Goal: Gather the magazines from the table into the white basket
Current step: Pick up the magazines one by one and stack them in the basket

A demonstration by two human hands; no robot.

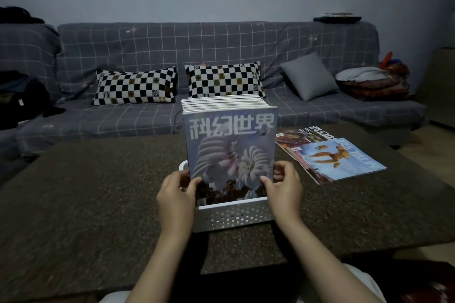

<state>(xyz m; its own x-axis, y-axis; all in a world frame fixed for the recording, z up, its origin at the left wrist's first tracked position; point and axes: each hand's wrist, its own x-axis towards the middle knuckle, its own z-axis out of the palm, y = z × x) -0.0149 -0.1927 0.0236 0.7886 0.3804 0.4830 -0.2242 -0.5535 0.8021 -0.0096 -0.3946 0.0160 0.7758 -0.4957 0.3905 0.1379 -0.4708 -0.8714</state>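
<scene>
A white perforated basket (234, 216) stands on the dark table (86, 192) in front of me. A thick stack of magazines (230, 147) stands upright in it, the front cover pale violet with large white characters. My left hand (176, 195) grips the stack's lower left edge, thumb on the cover. At the lower right edge my right hand (285, 186) grips it the same way. To the right, a blue magazine (337, 161) lies flat on the table, overlapping a reddish magazine (299, 138) behind it.
A grey checked sofa (221, 44) runs along the table's far side, with two chequered pillows (135, 86), a grey cushion (309, 76) and folded blankets (374, 83). Dark clothes (22, 101) lie at the left end.
</scene>
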